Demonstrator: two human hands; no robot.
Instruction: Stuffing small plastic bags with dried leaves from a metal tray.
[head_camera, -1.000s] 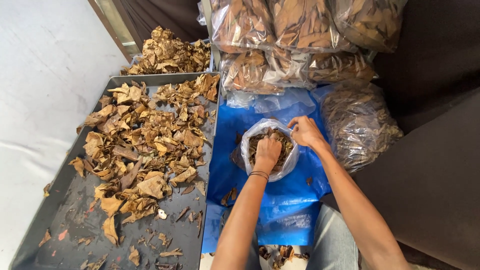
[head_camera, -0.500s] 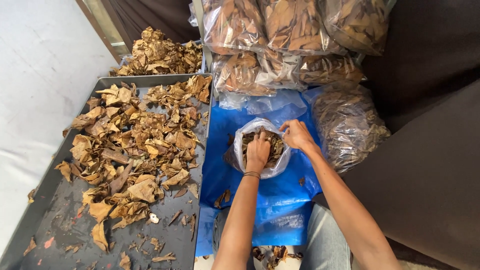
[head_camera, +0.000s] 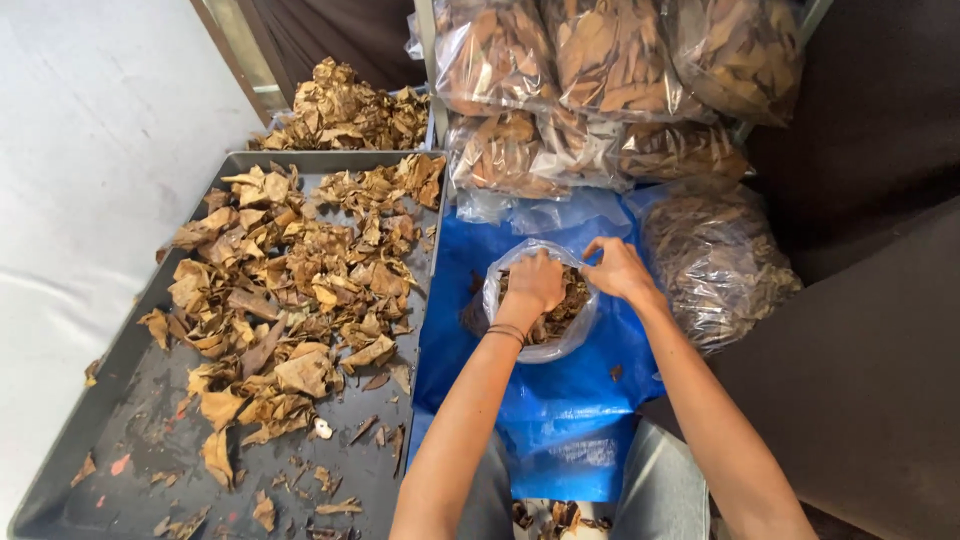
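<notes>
Grey metal makes up the biggest thing in view, a wide shallow tray (head_camera: 135, 400) on the person's left, strewn with dry brown leaves (head_camera: 290, 290), loose and broken; beyond its far edge sits a separate heap of the same leaves (head_camera: 345, 110); stacked at the top are clear plastic sacks (head_camera: 600, 60) stuffed full and closed, with a darker filled sack (head_camera: 715, 255) lying to the right; a blue plastic sheet (head_camera: 545, 400) covers the surface in front of the person; on it stands a small clear bag (head_camera: 545, 345), mouth open, part filled with crumbled leaf. Judging by the pose, the step in hand is packing that bag: the left hand (head_camera: 535, 282) is clenched into a fist pressed down on the contents inside the mouth; the right hand (head_camera: 618, 268) pinches the bag's far rim, its grip grasping the plastic to keep the mouth open. More filling would call for a steady hold on the rim.
</notes>
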